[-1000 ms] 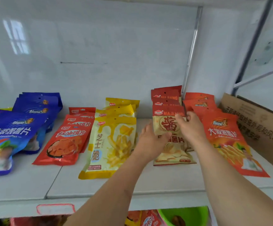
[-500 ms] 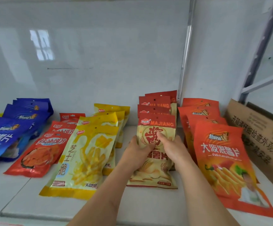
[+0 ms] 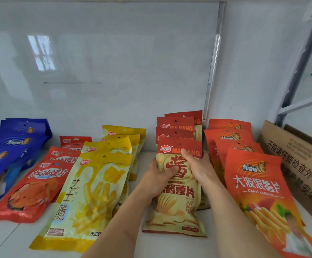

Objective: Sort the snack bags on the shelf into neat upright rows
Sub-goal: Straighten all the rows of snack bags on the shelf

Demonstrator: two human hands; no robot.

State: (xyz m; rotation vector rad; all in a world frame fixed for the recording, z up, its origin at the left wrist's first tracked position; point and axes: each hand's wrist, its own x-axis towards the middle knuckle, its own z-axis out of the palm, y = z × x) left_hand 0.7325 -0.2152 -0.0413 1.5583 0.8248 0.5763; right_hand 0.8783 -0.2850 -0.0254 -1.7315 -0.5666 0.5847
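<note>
While both hands clasp the front cream bag [image 3: 177, 187] at the shelf's 6 o'clock, the left hand [image 3: 158, 178] and right hand [image 3: 199, 167] each grip pinching its sides, it has slid nearer than a second ago, probably squaring its row. Orange bags [image 3: 253, 183] crowd 3 o'clock; bare shelf [image 3: 142, 164] lies toward 9, before the yellow bags [image 3: 93, 189].

Above my hands [image 3: 181, 174] the glossy back panel [image 3: 114, 71] carries a bright window reflection [image 3: 41, 53], probably the light's source, while bags soften and bend toward the frame's edges.
</note>
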